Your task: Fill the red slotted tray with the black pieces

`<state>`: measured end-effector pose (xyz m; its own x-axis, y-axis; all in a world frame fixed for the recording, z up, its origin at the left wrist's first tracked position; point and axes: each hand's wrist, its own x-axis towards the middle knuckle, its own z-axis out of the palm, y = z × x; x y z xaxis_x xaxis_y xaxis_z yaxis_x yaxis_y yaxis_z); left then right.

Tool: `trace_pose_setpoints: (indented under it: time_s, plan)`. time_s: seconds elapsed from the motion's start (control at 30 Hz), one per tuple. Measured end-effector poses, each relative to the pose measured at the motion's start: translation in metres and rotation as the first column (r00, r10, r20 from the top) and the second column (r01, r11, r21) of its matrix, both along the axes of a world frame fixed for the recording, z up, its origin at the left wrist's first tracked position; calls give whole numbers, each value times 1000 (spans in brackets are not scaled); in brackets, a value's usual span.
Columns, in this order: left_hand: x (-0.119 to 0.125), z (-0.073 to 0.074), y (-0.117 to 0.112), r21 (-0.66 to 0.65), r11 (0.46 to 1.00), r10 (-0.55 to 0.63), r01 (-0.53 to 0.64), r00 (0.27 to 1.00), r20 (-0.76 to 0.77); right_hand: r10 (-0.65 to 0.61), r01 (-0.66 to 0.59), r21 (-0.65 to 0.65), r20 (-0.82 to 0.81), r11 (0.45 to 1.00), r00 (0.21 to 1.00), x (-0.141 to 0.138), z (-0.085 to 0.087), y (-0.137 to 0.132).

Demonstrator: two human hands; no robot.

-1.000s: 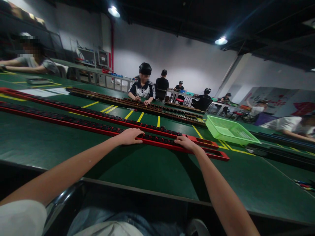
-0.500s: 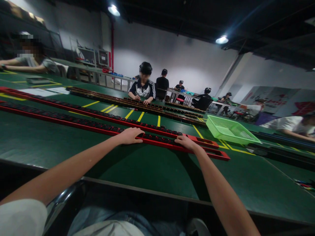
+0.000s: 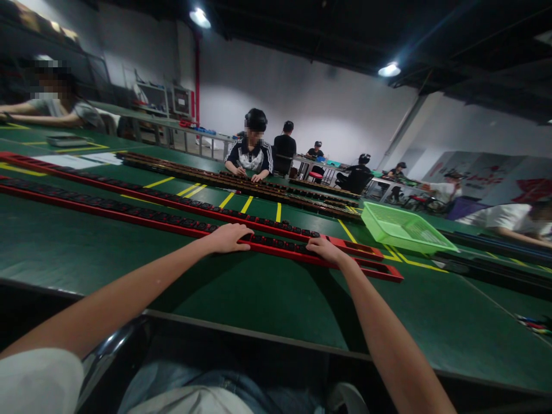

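Note:
Two long red strips run across the green table (image 3: 267, 293), each filled with a row of black sockets. My left hand (image 3: 227, 238) lies flat on the near red strip (image 3: 129, 214), fingers stretched out over its sockets. My right hand (image 3: 324, 250) rests palm down on the same strip further right, fingers extended along the sockets. Past my right hand the strip's end section (image 3: 379, 271) has no sockets in it. The second red strip (image 3: 181, 202) lies parallel just behind.
A light green plastic basket (image 3: 403, 230) sits at the right behind the strips. Yellow lines mark the table. More dark strips lie further back, where a person in a dark jacket (image 3: 250, 155) works. Other people sit at left, right and at far tables.

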<state>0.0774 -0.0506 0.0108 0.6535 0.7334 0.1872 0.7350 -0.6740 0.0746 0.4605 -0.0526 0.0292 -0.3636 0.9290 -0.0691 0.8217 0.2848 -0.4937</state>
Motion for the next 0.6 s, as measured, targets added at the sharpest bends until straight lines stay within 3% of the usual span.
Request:
trace_pose_setpoints:
  time_s: [0.6]
  plan:
    - [0, 0, 0, 0, 1000, 2, -2, 1000, -15, 19, -19, 6, -23, 1000, 1000, 2, -3, 3]
